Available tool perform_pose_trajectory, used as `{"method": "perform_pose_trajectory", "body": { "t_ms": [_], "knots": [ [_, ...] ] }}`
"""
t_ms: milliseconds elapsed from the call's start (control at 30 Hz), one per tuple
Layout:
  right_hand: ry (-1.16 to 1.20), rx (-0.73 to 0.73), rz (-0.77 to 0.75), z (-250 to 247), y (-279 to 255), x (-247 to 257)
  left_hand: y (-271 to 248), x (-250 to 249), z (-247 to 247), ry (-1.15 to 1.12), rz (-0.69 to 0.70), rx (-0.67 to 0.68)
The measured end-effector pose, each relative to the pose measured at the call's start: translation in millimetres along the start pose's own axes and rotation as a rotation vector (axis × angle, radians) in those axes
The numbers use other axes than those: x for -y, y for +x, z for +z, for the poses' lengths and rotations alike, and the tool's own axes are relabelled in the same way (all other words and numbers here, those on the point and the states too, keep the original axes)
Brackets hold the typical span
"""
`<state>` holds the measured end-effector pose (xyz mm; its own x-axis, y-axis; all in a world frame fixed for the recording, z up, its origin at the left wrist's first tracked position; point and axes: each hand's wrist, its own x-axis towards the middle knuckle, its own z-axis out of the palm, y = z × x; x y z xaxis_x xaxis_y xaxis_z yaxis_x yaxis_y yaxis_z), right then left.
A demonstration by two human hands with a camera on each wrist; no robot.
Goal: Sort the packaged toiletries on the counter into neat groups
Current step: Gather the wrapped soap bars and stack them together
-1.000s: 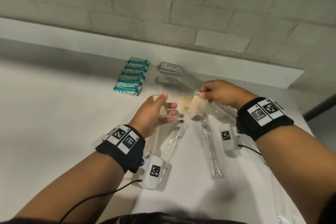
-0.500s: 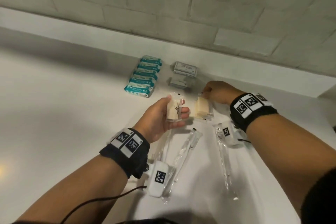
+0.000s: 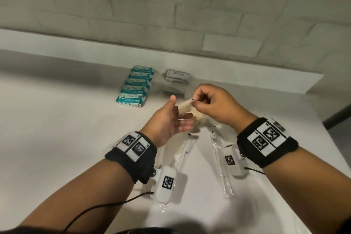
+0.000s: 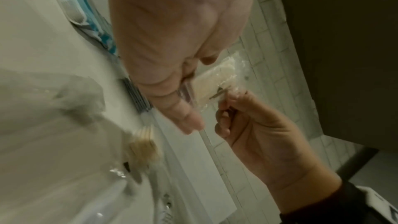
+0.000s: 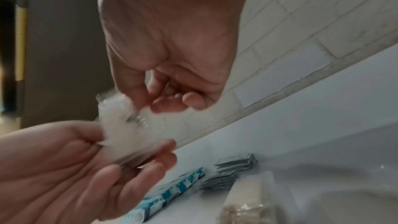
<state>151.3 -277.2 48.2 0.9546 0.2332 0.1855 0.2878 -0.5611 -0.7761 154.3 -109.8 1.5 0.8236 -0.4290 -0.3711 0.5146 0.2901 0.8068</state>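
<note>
My left hand (image 3: pixel 180 113) is cupped palm-up above the counter (image 3: pixel 57 129), thumb raised, and holds a flat clear packet (image 5: pixel 129 158) on its curled fingers. My right hand (image 3: pixel 194 101) pinches the top corner of a clear packet with beige contents (image 3: pixel 185 108) (image 4: pixel 215 77) and holds it against the left palm, over the first packet. Another beige packet (image 4: pixel 144 149) (image 5: pixel 249 198) lies on the counter under the hands. Both wrist views are blurred.
At the back of the counter several teal wipe packs (image 3: pixel 135 86) stand in a row, with two stacks of grey sachets (image 3: pixel 177 76) to their right. Clear-wrapped toothbrushes (image 3: pixel 185 150) (image 3: pixel 220 167) lie near me. A brick wall (image 3: pixel 171 15) is behind; the counter ends at right.
My right hand has lifted a beige packet off the counter and brought it left into my left hand. The left hand has stayed raised with its own packet.
</note>
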Motion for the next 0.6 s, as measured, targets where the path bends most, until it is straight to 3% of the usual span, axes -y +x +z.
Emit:
{"method": "perform_pose_trajectory", "body": {
  "t_ms": [67,133,233,367,600],
  "knots": [
    [-0.305,-0.061,-0.204,-5,-10,4,-4,-2,2,0.030,-0.061,-0.001],
    [-0.533,0.001,-0.292,-10,-19,4,-7,-3,3,0.001,-0.022,0.003],
    [-0.325,0.031,-0.092,-16,-26,2,-7,-2,3,-0.020,0.166,-0.065],
    [0.075,-0.020,0.227,-21,-24,16,-15,0,13,0.185,0.296,-0.075],
    [0.025,0.113,0.281,-33,-26,34,-26,3,24,0.347,0.373,-0.033]
  ]
}}
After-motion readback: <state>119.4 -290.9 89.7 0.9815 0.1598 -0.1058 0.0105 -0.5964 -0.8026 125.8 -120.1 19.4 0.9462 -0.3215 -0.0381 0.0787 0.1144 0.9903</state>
